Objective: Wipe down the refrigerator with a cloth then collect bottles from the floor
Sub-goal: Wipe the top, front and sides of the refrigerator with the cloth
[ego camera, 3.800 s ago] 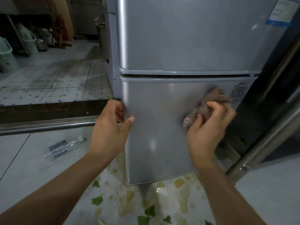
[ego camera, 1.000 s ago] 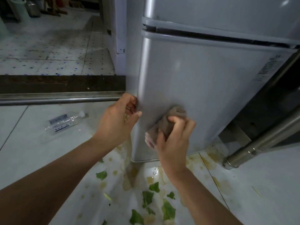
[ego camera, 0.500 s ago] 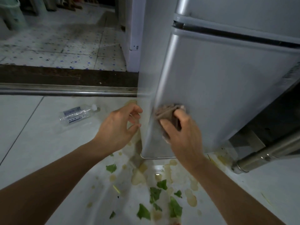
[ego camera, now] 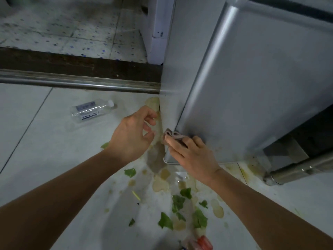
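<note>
Wiping step, in my judgement. My right hand (ego camera: 193, 156) presses the cloth (ego camera: 173, 135) on the refrigerator (ego camera: 252, 96) door's lower corner. My left hand (ego camera: 132, 135), loosely curled, holds nothing beside it. Next: collect the bottle (ego camera: 91, 111) lying left of the refrigerator.

One refrigerator (ego camera: 252, 87), one cloth (ego camera: 172, 135), one clear bottle (ego camera: 90, 112), two hands.

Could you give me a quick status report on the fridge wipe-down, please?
Right hand presses cloth on refrigerator bottom corner. Left hand empty, loosely curled. Bottle lies on floor, unobstructed.
</note>
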Demonstrator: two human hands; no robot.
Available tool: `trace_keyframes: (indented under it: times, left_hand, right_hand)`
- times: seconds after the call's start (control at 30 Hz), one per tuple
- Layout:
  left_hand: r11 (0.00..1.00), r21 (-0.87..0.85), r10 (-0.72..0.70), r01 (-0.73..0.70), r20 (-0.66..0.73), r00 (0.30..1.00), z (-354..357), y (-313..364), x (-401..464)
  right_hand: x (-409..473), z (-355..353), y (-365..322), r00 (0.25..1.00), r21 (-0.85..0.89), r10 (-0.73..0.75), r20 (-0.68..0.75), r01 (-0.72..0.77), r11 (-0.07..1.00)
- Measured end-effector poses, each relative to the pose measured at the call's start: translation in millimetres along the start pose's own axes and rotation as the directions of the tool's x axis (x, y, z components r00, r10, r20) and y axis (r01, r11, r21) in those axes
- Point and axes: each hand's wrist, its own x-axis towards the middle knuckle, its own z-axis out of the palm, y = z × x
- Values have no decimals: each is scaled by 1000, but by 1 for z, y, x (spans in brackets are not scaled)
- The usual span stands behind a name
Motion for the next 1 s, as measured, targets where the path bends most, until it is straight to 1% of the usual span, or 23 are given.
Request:
trace_keyframes:
  times: [0.03, 0.1, 0.2, 0.27, 0.3, 0.37, 0.43, 0.47, 0.57, 0.63, 0.7, 0.73, 0.8, 0.87, 0.9, 0.93, 1.0]
  left_hand:
    - [1000, -7, 5, -5, 4, 1000, 1, 0, -1]
    - [1000, -22, 8, -8, 14, 1000, 3, 1, -1]
    - [999, -32, 9, -9, 20, 1000, 11, 0, 3]
    - [999, -44, -8, 9, 18, 1000, 20, 2, 4]
    - [999, -50, -12, 12, 17, 1000, 25, 4, 4]
    - [998, -56, -7, 7, 5, 1000, 34, 9, 5]
    - [998, -58, 15, -15, -10, 1000, 43, 16, 5]
    - [998, -57, 25, -26, -24, 999, 47, 19, 5]
    - [1000, -24, 11, -13, -85, 996, 54, 24, 7]
    - [1000, 25, -1, 4, -112, 994, 58, 27, 8]
    - [998, 60, -20, 27, -123, 992, 62, 33, 8]
    - [997, 71, -34, 43, -127, 991, 63, 36, 8]
    - [993, 91, -59, 72, -143, 988, 66, 41, 9]
    - [990, 108, -75, 93, -160, 984, 68, 43, 9]
    - [988, 119, -77, 97, -166, 983, 69, 44, 9]
    - [986, 130, -78, 101, -169, 982, 69, 44, 9]
    - [983, 148, -84, 111, -175, 981, 69, 45, 9]
  right_hand:
    - [-3, 0, -2, 999, 0, -29, 35, 29, 1000]
    - [-4, -6, 6, 1000, 14, -4, 9, 4, 1000]
    - [2, -28, 35, 983, 2, 89, -160, -90, 996]
    - [0, -42, 59, 945, 36, 156, -287, -152, 988]
    - [-3, -46, 70, 926, 50, 183, -331, -176, 983]
    - [-9, -45, 82, 904, 80, 237, -357, -223, 972]
    - [-21, -33, 78, 894, 130, 290, -341, -261, 957]
    - [-30, -24, 72, 903, 146, 287, -319, -252, 957]
    - [-58, 0, 60, 969, 142, 170, -177, -146, 979]
    - [-70, 4, 57, 987, 145, 126, -98, -112, 983]
    - [-73, -1, 58, 992, 112, 105, -70, -97, 989]
    - [-72, -6, 61, 991, 82, 107, -84, -100, 992]
    - [-66, -23, 79, 969, 29, 166, -182, -164, 986]
    - [-61, -36, 102, 915, -4, 247, -320, -261, 965]
    - [-60, -39, 110, 892, -19, 263, -368, -290, 957]
    - [-60, -39, 115, 875, -10, 275, -399, -304, 952]
    - [-62, -29, 110, 847, 91, 330, -416, -322, 942]
